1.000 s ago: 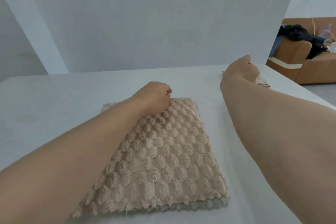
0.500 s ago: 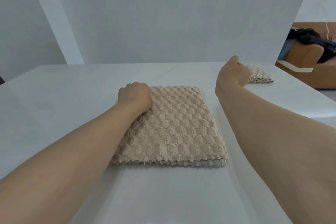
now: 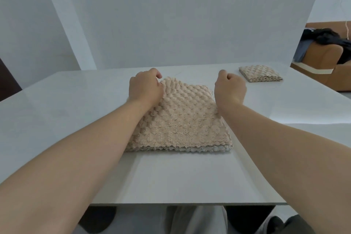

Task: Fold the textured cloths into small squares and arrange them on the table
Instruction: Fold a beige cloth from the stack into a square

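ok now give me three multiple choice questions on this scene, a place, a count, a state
1. Where on the table is the small folded cloth? A near left corner B far right C at the near edge
2. How many cloths lie on the table? A one B two C four
3. How does the large cloth lie? A rolled up B hanging off the edge C flat, folded in layers
Answers: 1 B, it sits far right, towards the back; 2 B, one large, one small; 3 C, its near edge shows stacked layers.
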The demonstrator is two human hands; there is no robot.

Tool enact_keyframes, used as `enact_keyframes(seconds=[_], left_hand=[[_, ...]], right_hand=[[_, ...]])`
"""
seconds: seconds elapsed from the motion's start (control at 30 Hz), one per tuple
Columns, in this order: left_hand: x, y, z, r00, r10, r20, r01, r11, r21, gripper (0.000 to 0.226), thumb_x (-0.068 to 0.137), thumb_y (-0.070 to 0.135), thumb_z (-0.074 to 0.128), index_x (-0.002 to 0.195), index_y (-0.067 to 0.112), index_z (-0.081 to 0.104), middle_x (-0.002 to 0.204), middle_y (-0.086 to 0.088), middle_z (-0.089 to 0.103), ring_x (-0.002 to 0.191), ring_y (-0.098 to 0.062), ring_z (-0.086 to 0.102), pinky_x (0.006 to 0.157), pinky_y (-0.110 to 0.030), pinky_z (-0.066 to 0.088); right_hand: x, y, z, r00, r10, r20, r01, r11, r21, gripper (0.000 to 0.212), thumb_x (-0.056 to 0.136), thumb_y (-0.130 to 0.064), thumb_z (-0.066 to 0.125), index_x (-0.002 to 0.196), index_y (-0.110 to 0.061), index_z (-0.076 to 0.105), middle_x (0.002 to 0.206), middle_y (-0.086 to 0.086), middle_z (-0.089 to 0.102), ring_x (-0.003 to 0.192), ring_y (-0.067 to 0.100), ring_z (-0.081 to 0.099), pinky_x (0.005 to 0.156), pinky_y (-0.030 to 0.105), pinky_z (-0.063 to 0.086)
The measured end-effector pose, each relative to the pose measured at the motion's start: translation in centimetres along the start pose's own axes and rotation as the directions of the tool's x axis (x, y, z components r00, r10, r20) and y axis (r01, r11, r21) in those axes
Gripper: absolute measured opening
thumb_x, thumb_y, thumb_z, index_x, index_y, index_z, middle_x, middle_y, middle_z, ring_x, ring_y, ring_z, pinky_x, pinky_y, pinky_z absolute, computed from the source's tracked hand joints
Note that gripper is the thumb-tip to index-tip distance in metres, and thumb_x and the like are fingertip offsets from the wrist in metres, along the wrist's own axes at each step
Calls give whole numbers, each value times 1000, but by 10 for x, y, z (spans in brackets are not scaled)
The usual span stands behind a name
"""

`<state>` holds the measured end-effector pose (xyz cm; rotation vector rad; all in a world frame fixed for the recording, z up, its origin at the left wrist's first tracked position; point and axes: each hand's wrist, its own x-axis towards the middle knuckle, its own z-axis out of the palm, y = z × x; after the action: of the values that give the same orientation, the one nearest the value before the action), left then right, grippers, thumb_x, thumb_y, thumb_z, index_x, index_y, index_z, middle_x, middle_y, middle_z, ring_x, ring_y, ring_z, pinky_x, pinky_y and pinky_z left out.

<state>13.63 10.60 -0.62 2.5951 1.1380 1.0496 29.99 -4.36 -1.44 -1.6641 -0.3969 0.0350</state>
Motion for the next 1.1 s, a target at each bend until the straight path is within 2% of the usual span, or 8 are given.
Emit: enact_keyframes(seconds=[0.17,0.27,0.37,0.5,0.63,0.8,0.9,1.1], left_hand=[[-1,14,-25,993,-46,112,84,927,-366,24,89,8,52,107,21,62,82,5,62,75,-13,58,69,-29,49],[5,18,-37,981,-44,190,128,879,-459,24,90,5,53,106,19,64,85,-3,66,66,-10,57,57,-22,46],[15,24,-46,966,-19,257,148,856,-495,23,87,3,56,99,18,68,75,-1,65,48,-1,49,46,-16,39],[30,23,-47,929,-18,369,215,838,-501,22,86,5,60,98,20,70,74,4,68,50,-9,46,47,-23,39],[53,19,-46,734,13,679,299,891,-340,34,85,35,79,116,25,67,108,3,68,67,-14,52,61,-28,48],[77,17,-47,427,-26,904,13,1000,23,83,51,76,83,122,39,62,109,2,76,65,-11,58,63,-27,45],[77,19,-43,396,11,918,-17,1000,-4,77,54,72,85,121,37,65,96,14,76,68,-12,56,68,-29,45],[67,10,-36,337,32,941,-20,999,-26,49,71,61,82,99,21,77,87,-6,72,77,-18,56,80,-38,45]], right_hand=[[1,-5,4,885,-231,403,388,845,-368,18,90,-36,53,93,-24,66,90,-8,68,77,13,62,68,30,50],[3,-9,11,746,-237,622,549,747,-375,62,81,-35,58,143,-30,49,140,-3,57,127,20,53,102,45,48],[5,-21,19,687,-166,708,573,722,-387,86,79,-31,61,157,-37,25,151,-1,47,134,26,47,107,51,44],[18,-33,29,634,-63,771,540,750,-382,59,80,-28,65,138,-31,55,107,-5,68,99,24,68,91,44,56],[39,-44,37,538,14,843,607,687,-399,12,79,-30,74,89,-24,71,88,1,72,77,19,67,71,35,56],[51,-65,39,409,184,894,704,560,-437,24,77,-44,82,91,-27,71,90,-9,71,76,11,64,82,35,55],[50,-68,39,372,201,906,720,554,-418,36,74,-47,84,91,-18,69,82,-6,68,72,14,62,77,36,54],[44,-52,40,381,140,914,684,623,-380,36,74,-44,82,82,-16,62,75,7,70,67,29,68,67,44,55]])
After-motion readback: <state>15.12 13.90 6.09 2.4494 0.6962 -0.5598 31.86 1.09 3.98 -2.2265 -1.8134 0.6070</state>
